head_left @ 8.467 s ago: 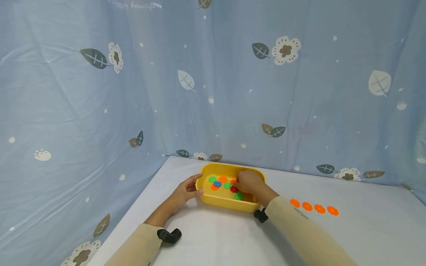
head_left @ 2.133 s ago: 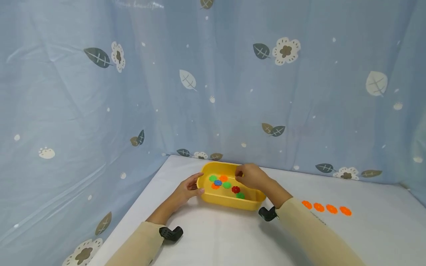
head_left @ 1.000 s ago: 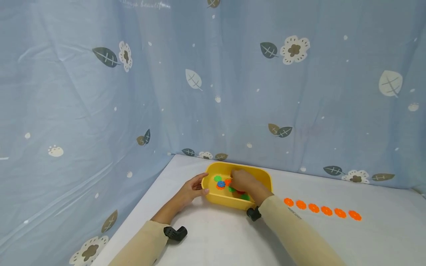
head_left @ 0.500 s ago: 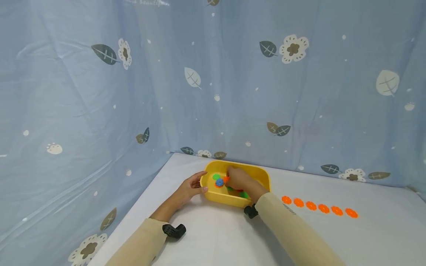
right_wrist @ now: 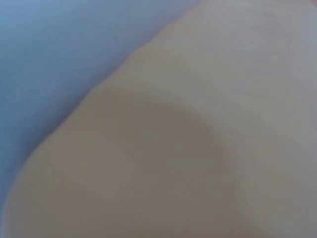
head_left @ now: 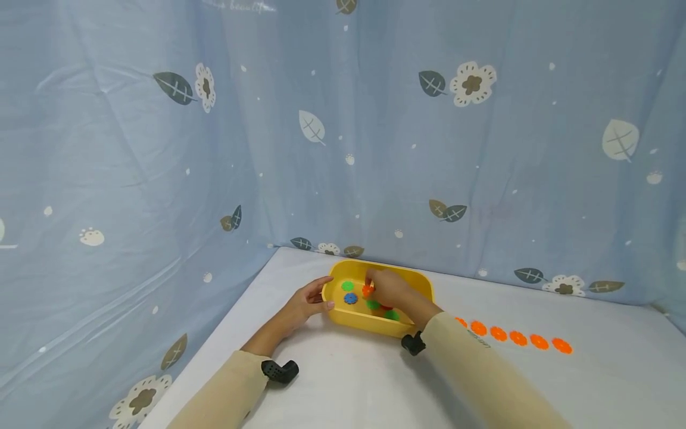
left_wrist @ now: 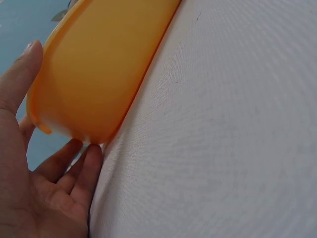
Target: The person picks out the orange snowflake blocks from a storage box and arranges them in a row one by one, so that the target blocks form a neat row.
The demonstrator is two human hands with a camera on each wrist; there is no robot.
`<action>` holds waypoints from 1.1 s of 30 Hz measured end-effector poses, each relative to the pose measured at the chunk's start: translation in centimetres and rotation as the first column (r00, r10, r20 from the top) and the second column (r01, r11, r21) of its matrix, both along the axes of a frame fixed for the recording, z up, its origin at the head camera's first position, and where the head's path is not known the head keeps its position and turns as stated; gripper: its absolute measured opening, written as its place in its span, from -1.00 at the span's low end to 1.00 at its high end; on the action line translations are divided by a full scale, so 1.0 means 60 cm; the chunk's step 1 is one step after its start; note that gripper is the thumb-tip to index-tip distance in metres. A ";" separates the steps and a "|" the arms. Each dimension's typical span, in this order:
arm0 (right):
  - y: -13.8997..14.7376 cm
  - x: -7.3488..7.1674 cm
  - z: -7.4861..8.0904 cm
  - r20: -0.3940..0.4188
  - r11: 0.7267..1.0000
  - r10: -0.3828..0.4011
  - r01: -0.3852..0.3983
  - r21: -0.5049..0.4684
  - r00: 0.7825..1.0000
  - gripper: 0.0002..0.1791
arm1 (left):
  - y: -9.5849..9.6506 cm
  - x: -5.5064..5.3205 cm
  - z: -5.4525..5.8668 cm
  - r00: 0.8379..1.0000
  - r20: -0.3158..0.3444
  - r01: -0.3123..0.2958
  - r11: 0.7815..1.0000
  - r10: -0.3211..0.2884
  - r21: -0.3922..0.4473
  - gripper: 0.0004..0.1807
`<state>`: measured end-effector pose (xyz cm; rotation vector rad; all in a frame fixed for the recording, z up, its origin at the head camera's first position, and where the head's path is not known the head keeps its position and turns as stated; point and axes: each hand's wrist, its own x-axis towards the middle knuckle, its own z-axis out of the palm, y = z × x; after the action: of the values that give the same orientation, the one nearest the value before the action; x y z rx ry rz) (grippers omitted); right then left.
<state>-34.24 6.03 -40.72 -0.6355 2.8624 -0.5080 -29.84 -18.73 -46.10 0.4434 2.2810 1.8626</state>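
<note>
Nearest lie the beige sleeves (head_left: 485, 369), a black wrist camera (head_left: 281, 372) behind the left hand (head_left: 302, 304). That hand grips the left end of the yellow tray (head_left: 364, 323), thumb at its near corner, fingers against the end wall. The right hand (head_left: 393, 290) reaches into the tray, its bent fingertips at an orange flower disc (head_left: 367, 291); whether they pinch it I cannot tell. A green disc (head_left: 392, 315) and a partly covered red disc (head_left: 386, 308) sit on its near side, a blue disc (head_left: 351, 298) left of its fingertips. Right of that hand, a row of orange discs (head_left: 518, 338) crosses the white cloth (head_left: 343, 381). Beyond both hands hangs a blue leaf-print curtain (head_left: 386, 167).
</note>
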 end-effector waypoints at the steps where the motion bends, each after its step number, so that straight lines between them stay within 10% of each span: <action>1: 0.003 0.002 0.001 -0.008 1.000 0.009 -0.009 0.006 1.000 -0.73 | 0.000 -0.001 -0.001 1.000 0.000 -0.004 1.000 0.004 -0.002 -0.28; 33: 0.209 0.077 0.074 -0.085 0.997 -0.017 0.010 -0.076 0.996 -0.73 | 0.003 0.000 -0.007 0.999 0.000 -0.043 0.999 0.043 0.001 -0.28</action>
<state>-29.62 18.57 -36.27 -0.6664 2.9415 -0.6082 -29.84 -18.55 -46.49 0.3969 2.3073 1.8842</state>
